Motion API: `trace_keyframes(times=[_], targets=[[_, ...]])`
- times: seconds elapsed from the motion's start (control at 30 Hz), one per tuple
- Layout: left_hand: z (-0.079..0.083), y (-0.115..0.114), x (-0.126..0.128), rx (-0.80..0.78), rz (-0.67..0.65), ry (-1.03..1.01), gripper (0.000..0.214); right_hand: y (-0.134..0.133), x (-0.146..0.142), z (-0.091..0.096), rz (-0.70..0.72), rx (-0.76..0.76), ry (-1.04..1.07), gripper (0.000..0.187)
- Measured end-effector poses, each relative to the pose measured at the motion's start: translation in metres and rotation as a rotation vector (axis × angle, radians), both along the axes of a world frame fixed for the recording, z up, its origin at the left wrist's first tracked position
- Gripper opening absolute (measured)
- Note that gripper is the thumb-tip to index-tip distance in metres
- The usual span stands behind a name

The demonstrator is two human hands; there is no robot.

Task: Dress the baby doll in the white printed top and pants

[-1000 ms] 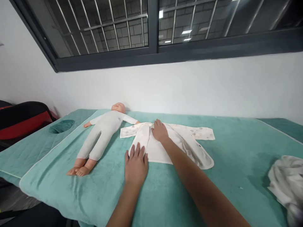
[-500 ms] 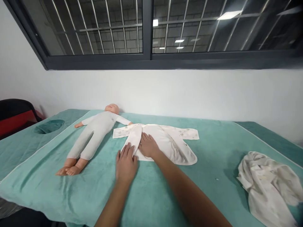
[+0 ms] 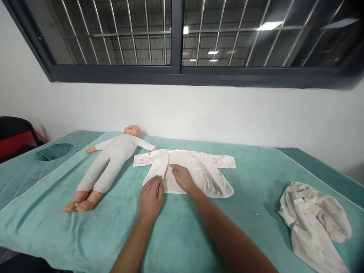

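Note:
A small white long-sleeved baby shirt [image 3: 186, 161] lies spread on the green cover, front unfastened, with faint prints on its sleeves. My left hand [image 3: 150, 197] rests at the lower left of its left front flap, fingers extended over the cloth and thumb beside them. Over the inside of the back panel is my right hand [image 3: 183, 178], its fingers pointing left near the flap's edge and slightly bent, nothing visible in them. A baby doll [image 3: 113, 159] in a white bodysuit lies face up to the left, one hand near the shirt's left sleeve.
A crumpled white printed cloth [image 3: 309, 223] lies at the right. The green cover [image 3: 227, 235] is spread over a padded bed with a round hole [image 3: 54, 151] at its left end. Behind stand a white wall [image 3: 199, 113] and a dark-framed window. A red and black chair [image 3: 17, 138] is far left.
My right hand's fingers, spread flat on the shirt before, are now drawn together and more bent. My left hand's fingers have come closer together. The view has shifted slightly.

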State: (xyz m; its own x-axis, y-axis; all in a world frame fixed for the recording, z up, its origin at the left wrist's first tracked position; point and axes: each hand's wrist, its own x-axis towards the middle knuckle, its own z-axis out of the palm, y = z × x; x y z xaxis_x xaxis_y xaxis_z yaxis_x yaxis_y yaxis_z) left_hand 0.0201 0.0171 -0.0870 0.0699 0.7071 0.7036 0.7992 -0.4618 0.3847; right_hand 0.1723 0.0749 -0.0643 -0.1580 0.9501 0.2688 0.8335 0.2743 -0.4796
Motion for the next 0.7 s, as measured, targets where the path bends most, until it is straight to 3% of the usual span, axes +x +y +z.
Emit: trace_keyframes(times=[0.13, 0.3, 0.5, 0.7], targets=[[0.002, 0.0, 0.001, -0.103, 0.03, 0.07, 0.02, 0.031, 0.013, -0.003, -0.053, -0.042, -0.102, 0.056], [0.005, -0.001, 0.002, -0.171, 0.065, 0.118, 0.019, 0.044, 0.025, -0.011, -0.102, -0.101, -0.23, 0.067], [0.005, -0.002, 0.001, -0.187, 0.074, 0.084, 0.02, 0.037, 0.064, -0.01, -0.209, -0.149, -0.304, 0.074], [0.006, -0.003, 0.0, -0.212, 0.064, 0.065, 0.021, 0.014, 0.087, -0.004, -0.228, -0.141, -0.381, 0.073]])
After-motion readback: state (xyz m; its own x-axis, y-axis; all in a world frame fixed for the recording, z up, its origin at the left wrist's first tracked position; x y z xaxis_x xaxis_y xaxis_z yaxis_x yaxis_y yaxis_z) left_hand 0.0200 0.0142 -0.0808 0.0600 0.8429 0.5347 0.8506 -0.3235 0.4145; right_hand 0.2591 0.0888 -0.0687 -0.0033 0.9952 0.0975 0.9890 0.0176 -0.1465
